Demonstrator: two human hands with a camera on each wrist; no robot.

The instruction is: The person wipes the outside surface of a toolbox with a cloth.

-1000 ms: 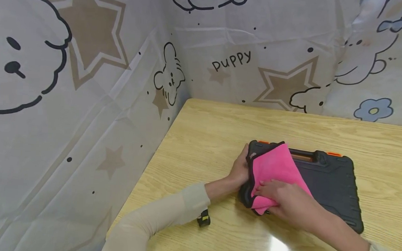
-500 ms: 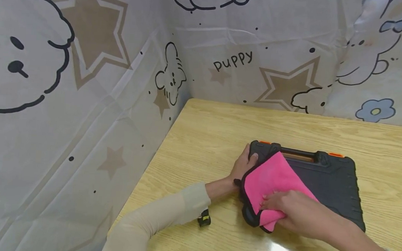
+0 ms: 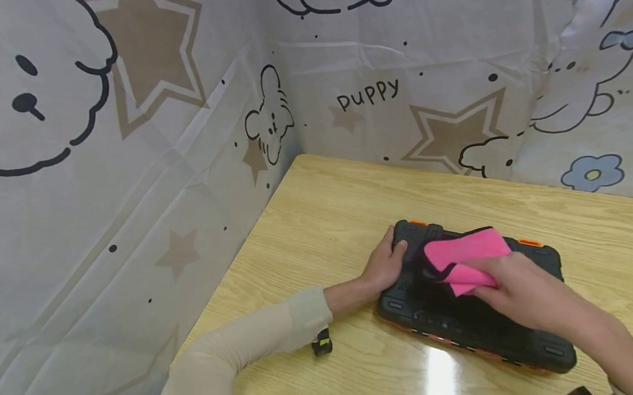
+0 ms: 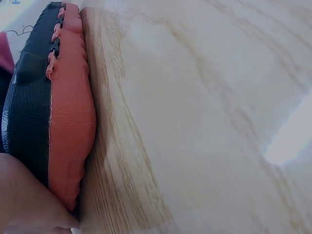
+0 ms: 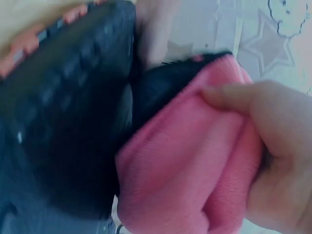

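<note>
A black plastic tool case (image 3: 465,324) with an orange lower half lies flat on the wooden table (image 3: 315,221). At its left side my left hand (image 3: 384,262) grips the edge, thumb on top; in the left wrist view, that hand (image 4: 29,200) is at the case's orange and black side (image 4: 72,122). My right hand (image 3: 526,289) pinches a bunched pink cloth (image 3: 469,250) with black edging over the upper middle of the lid. Seen from the right wrist, the cloth (image 5: 180,156) hangs in folds below the thumb; whether it touches the lid is unclear.
Patterned sheets (image 3: 356,56) with puppies and stars hang behind and to the left of the table. Black straps with yellow marks hang below both forearms, the left strap (image 3: 322,343) close to the tabletop. Orange latches (image 3: 530,243) sit by the handle side.
My right hand has carried the pink cloth down the case's left part, then up and right to the lid's middle. My left thumb has come onto the case top; the case stays in place.
</note>
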